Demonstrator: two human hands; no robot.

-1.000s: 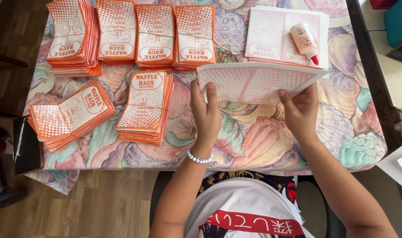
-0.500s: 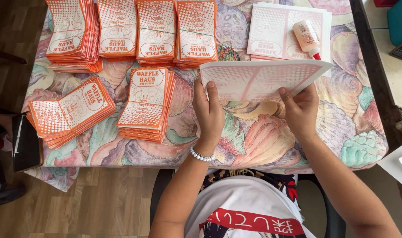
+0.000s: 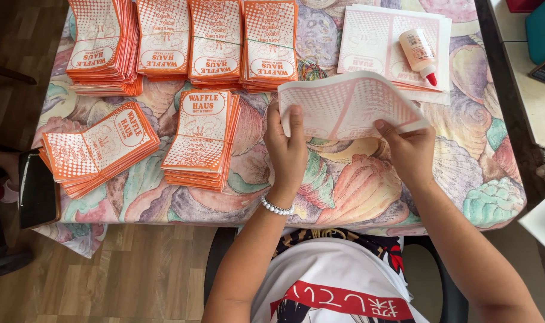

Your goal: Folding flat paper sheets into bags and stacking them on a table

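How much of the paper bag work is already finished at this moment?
Done: six stacks of orange bags lie on the table. In hand: left hand and right hand bend one flat sheet. Left: a pile of flat sheets under the glue bottle.

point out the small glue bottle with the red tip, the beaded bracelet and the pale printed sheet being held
small glue bottle with red tip (image 3: 417,52), head view, its body
white beaded bracelet (image 3: 276,207), head view, beads on left wrist
pale printed paper sheet (image 3: 350,104), head view, its middle
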